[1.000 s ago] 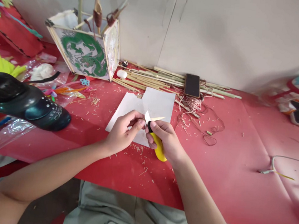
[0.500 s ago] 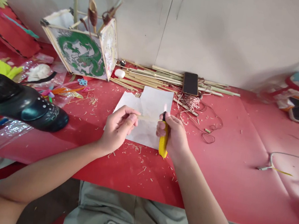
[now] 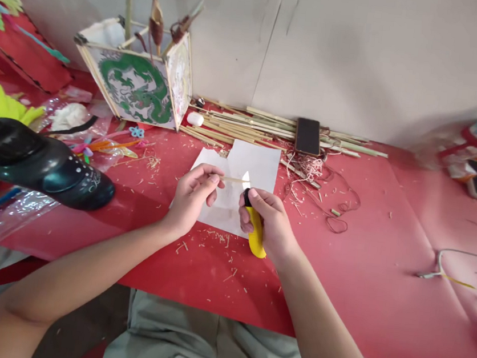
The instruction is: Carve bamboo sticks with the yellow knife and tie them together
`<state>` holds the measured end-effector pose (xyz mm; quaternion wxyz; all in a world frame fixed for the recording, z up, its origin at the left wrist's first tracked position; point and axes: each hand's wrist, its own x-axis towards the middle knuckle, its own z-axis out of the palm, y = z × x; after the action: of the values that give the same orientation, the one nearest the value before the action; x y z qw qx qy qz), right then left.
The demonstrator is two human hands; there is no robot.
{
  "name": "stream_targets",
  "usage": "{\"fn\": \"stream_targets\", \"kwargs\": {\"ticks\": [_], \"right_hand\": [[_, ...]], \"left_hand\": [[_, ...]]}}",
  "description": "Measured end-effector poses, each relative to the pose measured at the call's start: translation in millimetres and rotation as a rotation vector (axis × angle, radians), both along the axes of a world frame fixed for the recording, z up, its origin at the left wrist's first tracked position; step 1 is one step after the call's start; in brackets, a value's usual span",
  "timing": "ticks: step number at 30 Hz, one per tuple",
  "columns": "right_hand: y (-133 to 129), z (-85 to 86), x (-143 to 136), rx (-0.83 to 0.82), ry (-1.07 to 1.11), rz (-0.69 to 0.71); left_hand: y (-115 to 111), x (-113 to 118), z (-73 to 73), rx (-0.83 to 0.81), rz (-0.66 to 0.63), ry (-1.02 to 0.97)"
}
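My left hand [image 3: 193,197] pinches one end of a thin pale stick [image 3: 234,179], which points right, roughly level. My right hand [image 3: 266,216] is wrapped round a yellow utility knife [image 3: 256,235] with a black top. The knife's bright blade [image 3: 246,180] points up and meets or crosses the stick near its right end; whether they touch is hard to tell. Both hands are above white paper sheets [image 3: 261,161] on the red table [image 3: 338,282]. Small pale shavings are scattered around the paper.
A dark bottle [image 3: 54,169] stands out at the left, near a dragon-painted paper box [image 3: 139,87]. Behind the paper are bamboo sticks [image 3: 231,126], a phone [image 3: 307,136] and tangled string [image 3: 309,167]. A cable [image 3: 440,262] lies at right.
My right hand has turned and moved slightly left, bringing the blade from the stick's right side onto its right end. The view has shifted a little.
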<state>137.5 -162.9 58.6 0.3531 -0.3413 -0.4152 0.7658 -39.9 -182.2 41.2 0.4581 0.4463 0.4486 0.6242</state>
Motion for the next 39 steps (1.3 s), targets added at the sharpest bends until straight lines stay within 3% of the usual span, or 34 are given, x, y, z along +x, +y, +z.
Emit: {"fn": "stream_targets", "kwargs": {"ticks": [12,15,21,26,30,33,39], "right_hand": [[4,0.0,3,0.011,0.037,-0.262],[2,0.7,2,0.030,0.037,-0.210],[-5,4.0,-4,0.060,-0.023,0.036],[-7,7.6,-4,0.090,-0.095,0.141],[-7,5.5,-3,0.095,-0.063,0.149],[0,0.5,0,0.028,-0.034,0.041],[21,-5.1,19,-0.007,0.008,-0.373]], "left_hand": [[1,-1,1.5,0.005,0.066,-0.014],[2,-1,0.1,-0.002,0.075,0.015],[-4,2,-1.0,0.020,0.046,0.191],[-11,3,1.5,0.189,0.032,0.375],[-14,3,3.6,0.295,0.061,0.446],[-15,4,6.0,0.307,0.096,0.441],[-18,7,8.7,0.306,0.054,0.365]]}}
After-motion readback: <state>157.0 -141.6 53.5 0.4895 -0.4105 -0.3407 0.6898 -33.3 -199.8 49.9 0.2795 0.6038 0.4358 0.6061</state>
